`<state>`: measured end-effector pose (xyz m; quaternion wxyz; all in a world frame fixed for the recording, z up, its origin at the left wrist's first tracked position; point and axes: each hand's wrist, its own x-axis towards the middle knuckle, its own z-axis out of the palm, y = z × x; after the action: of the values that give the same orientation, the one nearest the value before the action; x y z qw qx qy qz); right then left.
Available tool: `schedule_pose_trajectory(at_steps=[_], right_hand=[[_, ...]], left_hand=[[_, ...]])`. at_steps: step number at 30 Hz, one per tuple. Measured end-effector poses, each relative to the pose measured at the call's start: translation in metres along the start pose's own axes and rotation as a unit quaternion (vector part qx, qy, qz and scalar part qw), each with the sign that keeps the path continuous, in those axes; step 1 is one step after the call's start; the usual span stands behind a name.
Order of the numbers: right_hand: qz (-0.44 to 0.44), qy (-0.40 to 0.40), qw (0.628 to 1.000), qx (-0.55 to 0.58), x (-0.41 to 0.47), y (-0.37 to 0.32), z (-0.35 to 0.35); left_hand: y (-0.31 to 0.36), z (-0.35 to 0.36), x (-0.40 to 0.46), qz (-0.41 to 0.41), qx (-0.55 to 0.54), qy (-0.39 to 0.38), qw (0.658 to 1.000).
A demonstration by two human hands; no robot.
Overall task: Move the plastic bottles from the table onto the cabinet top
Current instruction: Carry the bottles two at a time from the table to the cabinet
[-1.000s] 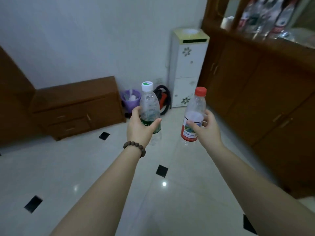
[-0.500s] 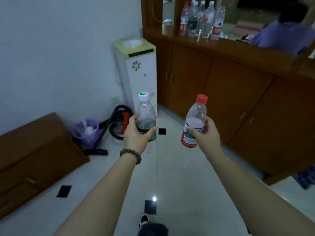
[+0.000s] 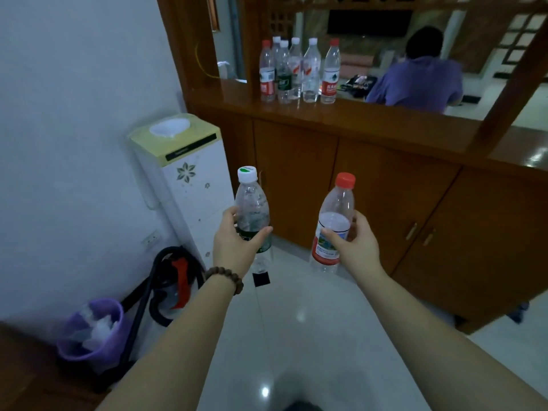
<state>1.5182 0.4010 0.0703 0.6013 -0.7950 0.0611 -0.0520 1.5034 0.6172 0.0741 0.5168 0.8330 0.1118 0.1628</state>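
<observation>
My left hand point(image 3: 237, 244) grips a clear bottle with a white cap and dark green label point(image 3: 252, 209), held upright over the floor. My right hand point(image 3: 355, 247) holds a clear bottle with a red cap and red label point(image 3: 333, 226), tilted slightly. Both are in front of a brown wooden cabinet; its top point(image 3: 341, 114) lies above and beyond them. Several plastic bottles point(image 3: 298, 72) stand grouped on the left part of that top.
A white water dispenser point(image 3: 184, 176) stands against the wall left of the cabinet. A vacuum cleaner point(image 3: 173, 286) and a purple waste bin point(image 3: 92, 336) sit on the floor at left. Beyond the cabinet opening a person in a purple shirt point(image 3: 415, 81) sits facing away.
The view has swung right and closer to the cabinet; its top and the bottle group are now in full view. Both hands keep their bottles, held steady in front of me.
</observation>
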Motion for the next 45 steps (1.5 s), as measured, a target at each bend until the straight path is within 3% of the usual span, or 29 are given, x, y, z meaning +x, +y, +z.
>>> schedule_pose_trajectory(at_steps=[9,16,24,28,36,45], right_hand=[[-0.018,0.038,0.999,-0.013,0.161,0.000,0.028],[-0.044,0.069,0.997,-0.010,0.322,-0.049,0.046],[-0.085,0.107,0.991,-0.001,0.449,-0.102,0.058],[-0.096,0.139,0.986,-0.004,0.506,-0.112,0.070],[-0.075,0.217,0.972,-0.047,0.586,-0.121,0.094],[-0.032,0.238,0.967,-0.085,0.631,-0.110,0.101]], left_hand=[[-0.007,0.074,0.166,0.036,-0.025,-0.037,0.998],[0.039,0.122,0.340,0.098,-0.032,-0.040,0.994],[0.072,0.165,0.484,0.155,-0.063,-0.042,0.985],[0.080,0.189,0.553,0.179,-0.074,-0.082,0.978],[0.092,0.246,0.648,0.221,-0.061,-0.196,0.953],[0.095,0.289,0.684,0.222,-0.042,-0.265,0.937]])
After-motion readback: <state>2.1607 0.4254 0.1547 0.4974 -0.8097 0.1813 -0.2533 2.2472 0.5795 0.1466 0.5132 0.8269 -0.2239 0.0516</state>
